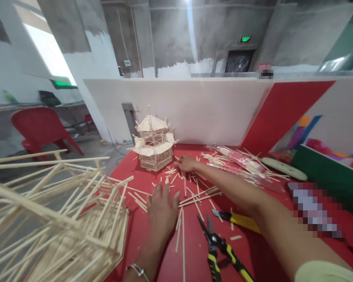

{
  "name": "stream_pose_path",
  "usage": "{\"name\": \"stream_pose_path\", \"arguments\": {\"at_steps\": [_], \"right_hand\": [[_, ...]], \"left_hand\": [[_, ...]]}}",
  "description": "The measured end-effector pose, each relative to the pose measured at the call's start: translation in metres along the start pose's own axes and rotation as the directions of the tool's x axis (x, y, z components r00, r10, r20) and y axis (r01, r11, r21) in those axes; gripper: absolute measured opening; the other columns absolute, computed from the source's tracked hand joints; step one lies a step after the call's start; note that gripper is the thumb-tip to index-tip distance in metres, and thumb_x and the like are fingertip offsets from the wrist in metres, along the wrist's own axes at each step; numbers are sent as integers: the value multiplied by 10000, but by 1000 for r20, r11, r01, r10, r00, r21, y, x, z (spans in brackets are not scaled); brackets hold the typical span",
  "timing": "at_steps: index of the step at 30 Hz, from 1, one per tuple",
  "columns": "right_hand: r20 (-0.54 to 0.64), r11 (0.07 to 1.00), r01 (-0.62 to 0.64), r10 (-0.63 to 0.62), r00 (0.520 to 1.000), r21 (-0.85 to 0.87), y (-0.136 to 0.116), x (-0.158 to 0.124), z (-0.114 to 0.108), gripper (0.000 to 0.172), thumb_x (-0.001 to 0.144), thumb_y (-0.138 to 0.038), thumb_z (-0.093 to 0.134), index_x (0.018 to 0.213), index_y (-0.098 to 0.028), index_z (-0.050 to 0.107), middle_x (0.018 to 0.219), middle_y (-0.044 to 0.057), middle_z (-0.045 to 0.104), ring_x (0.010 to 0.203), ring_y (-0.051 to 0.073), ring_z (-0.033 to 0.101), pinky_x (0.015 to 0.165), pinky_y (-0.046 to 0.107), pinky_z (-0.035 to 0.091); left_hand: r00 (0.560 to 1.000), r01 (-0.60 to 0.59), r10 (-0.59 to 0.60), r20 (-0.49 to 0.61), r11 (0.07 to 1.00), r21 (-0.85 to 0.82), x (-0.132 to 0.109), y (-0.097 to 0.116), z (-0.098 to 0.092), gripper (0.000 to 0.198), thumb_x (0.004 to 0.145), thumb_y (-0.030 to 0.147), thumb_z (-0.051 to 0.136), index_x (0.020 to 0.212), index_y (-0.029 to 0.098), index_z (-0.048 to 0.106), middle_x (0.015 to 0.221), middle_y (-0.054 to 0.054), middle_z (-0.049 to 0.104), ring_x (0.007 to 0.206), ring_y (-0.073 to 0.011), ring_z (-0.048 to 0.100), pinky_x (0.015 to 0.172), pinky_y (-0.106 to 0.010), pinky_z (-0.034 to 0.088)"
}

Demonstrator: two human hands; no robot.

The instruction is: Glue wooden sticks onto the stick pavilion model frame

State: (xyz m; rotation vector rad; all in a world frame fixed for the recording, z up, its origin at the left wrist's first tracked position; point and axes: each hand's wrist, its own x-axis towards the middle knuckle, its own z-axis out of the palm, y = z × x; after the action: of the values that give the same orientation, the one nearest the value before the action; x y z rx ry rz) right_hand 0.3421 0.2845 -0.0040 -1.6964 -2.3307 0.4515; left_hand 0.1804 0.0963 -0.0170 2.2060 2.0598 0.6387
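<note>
My left hand (162, 209) lies palm down on the red table, its fingers spread among loose wooden sticks (141, 197). Further off, my right hand (187, 163) reaches to the base of a small pagoda model (155, 150) made of sticks. Its fingers look apart, close to short cut pieces (171, 171); nothing shows between them. Below that hand lies a thin pink pencil-like rod (185, 185). Scissor-like pliers (214, 239) with yellow and black handles rest with blades apart. A yellow utility knife (244, 222) lies partly under my right forearm.
A larger stick framework (117, 235) fills the left foreground. Plastic bags of sticks (238, 160) lie at the back right, beside a pale oblong piece (284, 168) and a green board (326, 180). A white partition (194, 109) stands behind the table; a red chair (44, 125) is at left.
</note>
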Motion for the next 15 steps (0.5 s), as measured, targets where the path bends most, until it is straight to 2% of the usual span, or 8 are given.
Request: {"name": "stream_pose_path", "arguments": {"at_steps": [3,5,7,9,11,13,15], "right_hand": [[109,997,11,-2,994,-74,-8,-37,-19,551,815,-474,667,1298,-234,554,1353,71,557,1207,236,532,1009,305,427],[148,990,-37,57,987,-135,10,-62,-49,608,777,-420,715,1323,-223,533,1358,69,556,1238,268,508,1019,303,413],[190,968,-132,174,966,-214,40,-89,-82,512,798,-373,703,1255,-179,578,1277,83,604,1160,286,561,974,360,455],[242,927,-229,305,921,-296,73,-115,-105,361,896,-368,602,1194,-166,583,1206,83,608,1041,227,609,887,424,512],[264,887,-294,397,879,-356,100,-136,-111,322,922,-358,566,1183,-170,578,1191,78,598,999,204,613,846,409,532],[246,854,-336,452,858,-398,116,-150,-101,334,919,-354,572,1197,-168,567,1195,80,592,1001,205,611,841,407,534],[196,830,-361,474,859,-425,123,-155,-86,343,916,-352,577,1206,-167,561,1203,83,588,1014,209,607,851,416,529]], "left_hand": [[1000,-16,16,-21,1000,-11,0,-2,-2,504,951,439,365,1328,144,523,1433,-182,472,1355,-312,375,1093,-535,265],[999,-19,18,-28,999,-26,-2,-4,-4,501,947,445,372,1319,147,527,1414,-176,492,1350,-311,378,1095,-531,262],[999,-26,25,-34,999,-39,-2,-5,-5,501,943,448,381,1320,149,523,1401,-172,504,1347,-310,381,1093,-530,264],[998,-34,32,-45,998,-46,-2,-5,-5,499,941,447,389,1317,147,524,1397,-174,506,1342,-310,386,1085,-527,278],[998,-44,42,-56,998,-46,0,-4,-4,487,943,443,388,1304,150,534,1394,-177,507,1336,-306,396,1072,-524,298],[996,-60,57,-62,997,-40,3,-3,-2,475,944,442,388,1285,153,550,1385,-180,513,1327,-304,408,1060,-521,314],[996,-72,70,-63,997,-30,5,-3,0,470,943,445,392,1270,153,560,1379,-182,517,1320,-302,419,1054,-516,323]]}}
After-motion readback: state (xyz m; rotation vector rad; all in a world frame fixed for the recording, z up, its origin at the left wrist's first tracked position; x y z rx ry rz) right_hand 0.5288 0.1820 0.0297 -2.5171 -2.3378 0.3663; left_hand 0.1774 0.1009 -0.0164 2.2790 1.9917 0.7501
